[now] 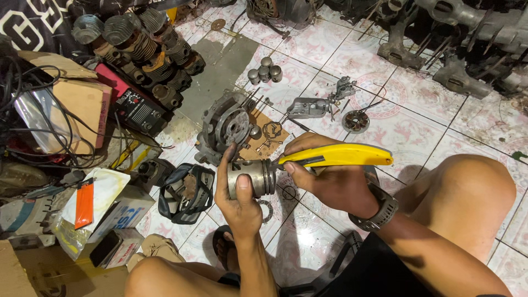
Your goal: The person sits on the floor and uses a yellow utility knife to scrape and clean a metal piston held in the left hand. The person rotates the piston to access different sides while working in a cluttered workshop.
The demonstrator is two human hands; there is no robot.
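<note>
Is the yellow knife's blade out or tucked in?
Out. The yellow knife in the right hand shows a thin blade tip touching the piston.

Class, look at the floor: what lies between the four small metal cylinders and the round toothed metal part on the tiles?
In the head view, a grey metal cover and a small carburettor-like part lie between the cylinders and the round part.

Left hand (240,192): forearm enters from 6 o'clock, wrist straight, fingers pointing toward 12 o'clock, thumb and fingers curled closed around a held part. Right hand (322,176): forearm enters from 4 o'clock, a watch on the wrist, knuckles toward 10 o'clock, fingers wrapped in a closed fist about a handle, thumb at the hand's 9 o'clock edge. Both bare knees flank the hands, at 7 and 3 o'clock.
</note>
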